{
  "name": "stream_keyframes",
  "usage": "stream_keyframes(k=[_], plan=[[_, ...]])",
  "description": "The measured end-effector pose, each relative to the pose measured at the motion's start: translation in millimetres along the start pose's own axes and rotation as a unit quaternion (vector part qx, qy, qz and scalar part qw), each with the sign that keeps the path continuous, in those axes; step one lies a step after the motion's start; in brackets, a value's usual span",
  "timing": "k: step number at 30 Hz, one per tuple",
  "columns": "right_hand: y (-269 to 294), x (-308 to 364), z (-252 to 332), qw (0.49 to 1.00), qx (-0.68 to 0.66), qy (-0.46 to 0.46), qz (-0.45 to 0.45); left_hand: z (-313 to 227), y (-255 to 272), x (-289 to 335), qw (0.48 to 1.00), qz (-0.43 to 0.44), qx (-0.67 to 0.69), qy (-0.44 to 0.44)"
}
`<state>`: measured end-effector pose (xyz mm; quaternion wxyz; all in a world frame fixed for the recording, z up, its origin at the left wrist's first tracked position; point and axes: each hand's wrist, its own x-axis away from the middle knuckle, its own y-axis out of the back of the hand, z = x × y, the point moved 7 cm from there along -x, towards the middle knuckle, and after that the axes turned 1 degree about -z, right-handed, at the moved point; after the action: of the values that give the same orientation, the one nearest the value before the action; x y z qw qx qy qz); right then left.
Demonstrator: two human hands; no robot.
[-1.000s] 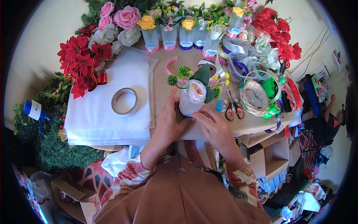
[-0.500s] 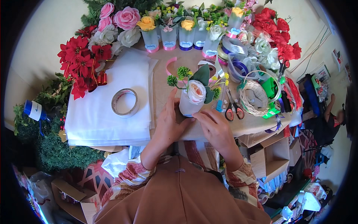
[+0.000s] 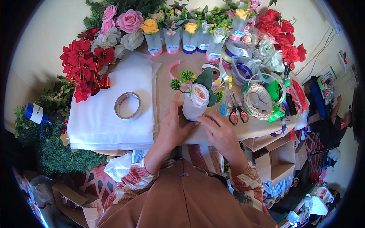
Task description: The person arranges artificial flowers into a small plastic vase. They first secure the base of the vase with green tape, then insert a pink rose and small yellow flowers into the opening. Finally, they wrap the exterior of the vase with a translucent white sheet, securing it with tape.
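Note:
A frosted cup (image 3: 192,110) stands near the table's front edge, holding a pale pink-white rose (image 3: 200,95), dark green leaves (image 3: 205,78) and green bud sprigs (image 3: 187,76). A small blue-and-white label shows partly at its base. My left hand (image 3: 170,126) curves around the cup's left side, thumb low at its front. Against the cup's lower right side, my right hand (image 3: 220,131) has its thumb and fingers drawn together at the base, by the label. Whatever lies between those right fingertips is hidden.
White sheets (image 3: 110,87) lie at the left under a tape roll (image 3: 128,106). Scissors (image 3: 238,110) and a white wicker basket (image 3: 258,100) sit right of the cup. Several finished flower cups (image 3: 190,40) line the back. An open cardboard box (image 3: 275,163) stands below the right edge.
Hardly anything differs. Both hands keep their places at the cup, with only a slight shift of the right fingers and of the whole view.

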<state>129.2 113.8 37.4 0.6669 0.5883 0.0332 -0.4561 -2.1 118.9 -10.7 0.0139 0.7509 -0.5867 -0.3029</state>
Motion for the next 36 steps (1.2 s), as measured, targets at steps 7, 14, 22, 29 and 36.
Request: stream_keyframes(k=[7,14,22,29,36], plan=[[0,0,1,1.0,0.003,-0.001,-0.001,-2,1,0,1.0,0.007,-0.004,0.015],[12,2,1,0.997,-0.029,-0.021,-0.066,-2,-2,-2,1.0,0.005,-0.007,0.001],[27,8,-26,0.985,-0.068,-0.101,-0.119,-34,51,-27,0.999,-0.034,-0.014,-0.039],[-8,-43,-39,0.997,0.046,-0.049,0.044,-32,78,-113,0.994,0.014,-0.07,-0.085],[-60,-74,-69,0.988,0.083,-0.036,0.124,17,28,-166,0.994,0.024,-0.039,-0.096]])
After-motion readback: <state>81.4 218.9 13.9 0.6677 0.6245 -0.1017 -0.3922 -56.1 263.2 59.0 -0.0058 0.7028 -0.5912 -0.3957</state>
